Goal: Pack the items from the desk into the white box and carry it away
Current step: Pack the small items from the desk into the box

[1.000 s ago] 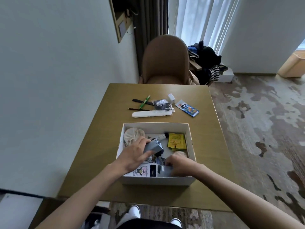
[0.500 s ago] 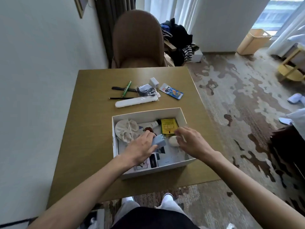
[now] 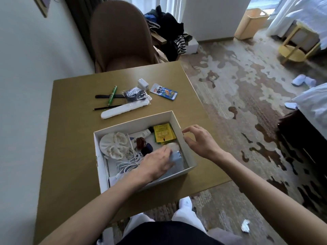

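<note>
While loose items (image 3: 136,95) wait on the desk (image 3: 70,138), the white box (image 3: 132,123) sits under 2 hands.
Stiff, light card with square walls (I'd lift it by 2 opposite sides): right hand (image 3: 200,142) hovers loosely spread and empty over the wall beneath it; left hand (image 3: 155,163) lies inside, fingers over a hard grey plug (image 3: 177,159), grip unclear.

Soft daylight came from the window (image 3: 263,3) at upper right, blown out there. Tabletop (image 3: 70,138) was evenly lit, shadows faint. Wide-angle bending curved the frame edges; left hand (image 3: 155,161) was slightly motion-blurred.
</note>
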